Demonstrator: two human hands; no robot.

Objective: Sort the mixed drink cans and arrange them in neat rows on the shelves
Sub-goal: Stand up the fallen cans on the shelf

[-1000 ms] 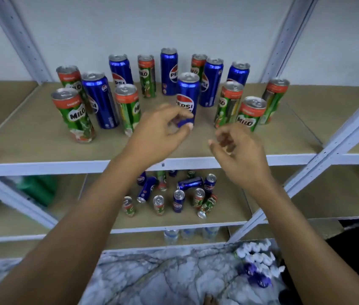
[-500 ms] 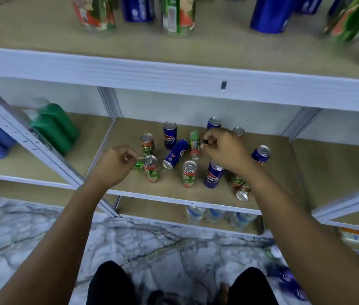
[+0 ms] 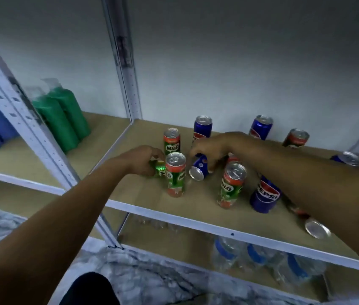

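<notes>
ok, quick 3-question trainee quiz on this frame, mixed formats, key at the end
1. True or false: the left hand grips a blue Pepsi can.
2. The lying Pepsi can under the right hand shows its top end toward: A) the camera B) the wall C) the green bottles.
3. Fill in: the clear bottles with blue labels sit on the shelf ____ the cans.

Key: 1 false, it grips a lying green Milo can. 2 A. 3 below.
</notes>
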